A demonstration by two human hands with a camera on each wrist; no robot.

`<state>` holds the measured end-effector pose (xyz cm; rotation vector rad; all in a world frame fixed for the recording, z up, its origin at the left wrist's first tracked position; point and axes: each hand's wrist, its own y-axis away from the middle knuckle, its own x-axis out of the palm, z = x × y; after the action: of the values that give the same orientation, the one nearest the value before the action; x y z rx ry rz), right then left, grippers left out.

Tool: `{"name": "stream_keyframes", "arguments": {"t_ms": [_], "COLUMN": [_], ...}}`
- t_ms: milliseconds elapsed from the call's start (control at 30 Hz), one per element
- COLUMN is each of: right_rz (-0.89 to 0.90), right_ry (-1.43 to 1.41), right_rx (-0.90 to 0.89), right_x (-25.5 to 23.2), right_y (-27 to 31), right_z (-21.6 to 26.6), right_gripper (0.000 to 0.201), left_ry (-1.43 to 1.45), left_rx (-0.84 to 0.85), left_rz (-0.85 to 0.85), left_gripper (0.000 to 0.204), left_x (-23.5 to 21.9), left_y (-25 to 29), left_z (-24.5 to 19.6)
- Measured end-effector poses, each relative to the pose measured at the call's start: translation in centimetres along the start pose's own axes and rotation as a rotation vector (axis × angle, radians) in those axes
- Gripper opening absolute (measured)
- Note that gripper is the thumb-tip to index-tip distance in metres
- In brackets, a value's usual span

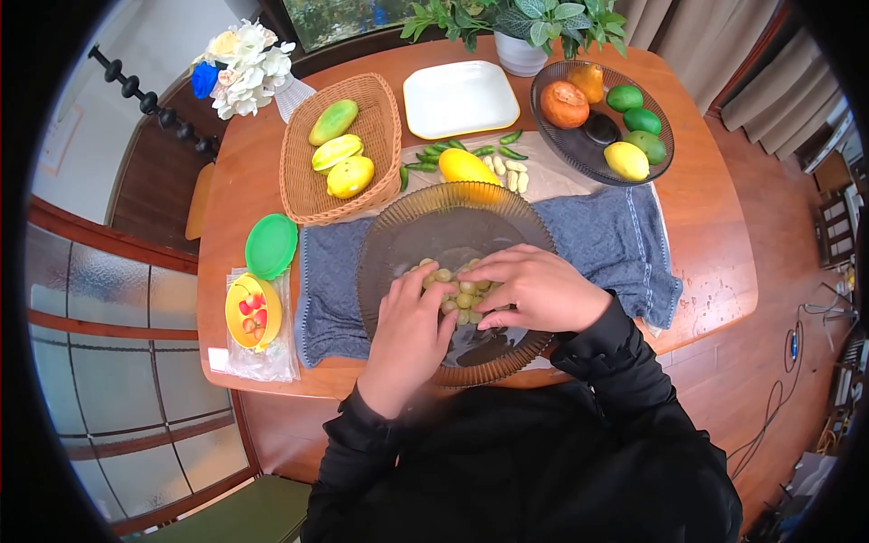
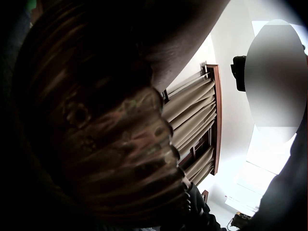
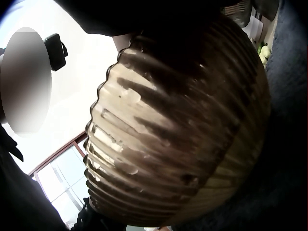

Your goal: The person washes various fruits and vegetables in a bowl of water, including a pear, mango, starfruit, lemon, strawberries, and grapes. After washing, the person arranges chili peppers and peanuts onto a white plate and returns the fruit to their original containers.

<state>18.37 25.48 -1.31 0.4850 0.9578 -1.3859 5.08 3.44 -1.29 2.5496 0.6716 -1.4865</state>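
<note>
A bunch of green grapes (image 1: 465, 300) lies in a large ribbed, smoky-brown glass bowl (image 1: 385, 231) in the head view. From the left, my left hand (image 1: 409, 324) holds the grapes, its fingers bent over them and its thumb along their near side. On the other side my right hand (image 1: 534, 288) grips them between curved fingers and thumb. Both palms and some of the grapes are hidden under the hands. Each wrist view is filled mostly by the bowl's ribbed wall (image 3: 144, 130); neither shows the fingers.
Beneath the bowl lies a blue-grey towel (image 1: 597, 222). Behind stand a wicker basket (image 1: 294, 185) of fruit, a white tray (image 1: 460, 100) and a dark fruit bowl (image 1: 665, 149). Peppers, peanuts (image 1: 516, 176) and a yellow mango (image 1: 466, 166) lie between. A yellow bowl (image 1: 237, 317) stands left.
</note>
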Motion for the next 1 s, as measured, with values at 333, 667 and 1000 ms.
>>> {"name": "stream_keyframes", "arguments": {"t_ms": [333,667,1000], "right_rz": [0.024,0.016,0.032], "right_ry": [0.105,0.149,0.149], "right_rx": [0.030,0.052,0.073], "right_x": [0.76,0.84,0.88], "right_y": [0.04,0.10,0.16], "right_z": [-0.26,-0.12,-0.20], "right_gripper": [0.028,0.023,0.022], "left_ry": [0.019,-0.081,-0.162], "left_rx": [-0.021,-0.013,0.028], "left_rz": [0.055,0.123,0.191], "left_gripper": [0.044,0.052,0.061], "left_x": [0.39,0.64,0.61], "left_y": [0.03,0.17,0.16], "left_z": [0.48,0.64,0.43]}}
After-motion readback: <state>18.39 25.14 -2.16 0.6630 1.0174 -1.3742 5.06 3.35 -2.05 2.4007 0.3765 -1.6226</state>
